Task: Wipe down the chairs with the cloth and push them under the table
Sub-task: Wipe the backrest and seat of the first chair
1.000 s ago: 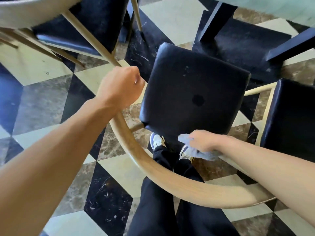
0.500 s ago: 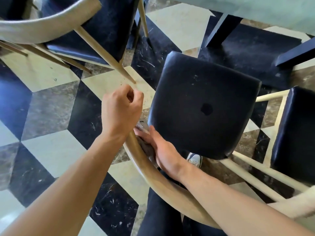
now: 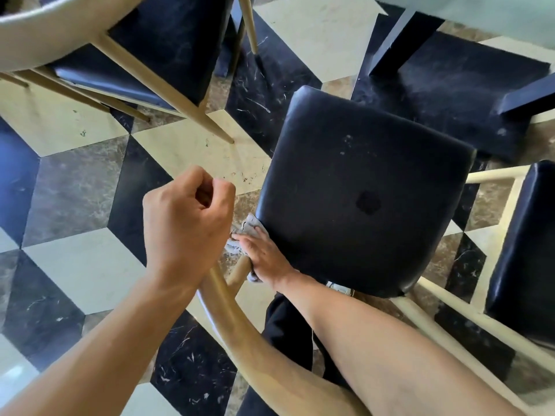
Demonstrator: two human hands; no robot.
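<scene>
Wiping the chair's back corner

Our right hand (image 3: 264,255) presses the cloth (image 3: 247,228) flat-fingered at the seat (image 3: 360,190) (its rear left corner); our left hand (image 3: 186,220) grips the curved backrest (image 3: 237,319).

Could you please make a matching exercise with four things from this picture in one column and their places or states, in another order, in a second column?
Things:
1. left hand
2. right hand
3. small grey cloth
4. black padded chair seat

Places or states:
A. under the fingers, at the seat's near left corner
B. lies flat on the cloth
C. in the middle, with a round dark spot
D. curled in a fist above the curved wooden chair back

Pairs: 1-D, 2-B, 3-A, 4-C
</scene>
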